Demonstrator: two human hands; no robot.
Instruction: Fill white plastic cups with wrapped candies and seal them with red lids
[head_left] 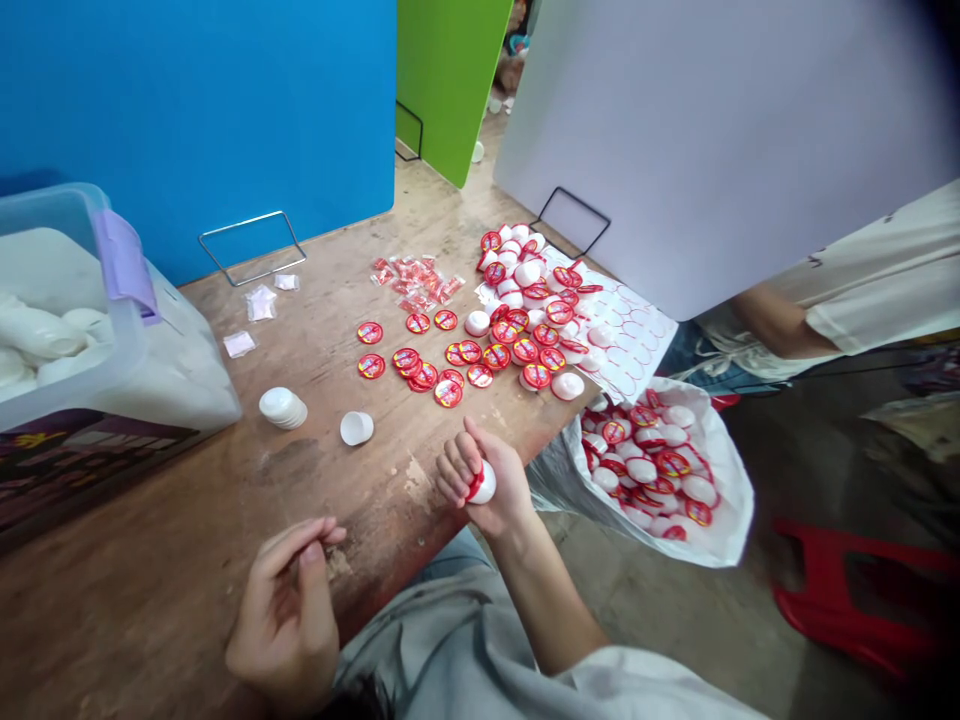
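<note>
My right hand [484, 480] is closed around a small white cup with a red lid [480, 484], held above the table's front edge. My left hand [289, 600] hovers low over the wooden table [187, 530], fingers loosely curled with thumb near fingertips; nothing shows in it. A single white cup [357, 428] and a short stack of white cups [283, 408] lie on the table ahead of my hands. Several loose red round lids [450, 360] are spread further back, next to a pile of lidded cups [525, 275].
A clear plastic bin [90, 330] of white cups stands at left. A plastic bag [660, 470] of lidded cups hangs off the table's right edge. Small packets [412, 280] and a sticker sheet [630, 340] lie behind. Another person [825, 300] sits at right, beside a red stool [862, 600].
</note>
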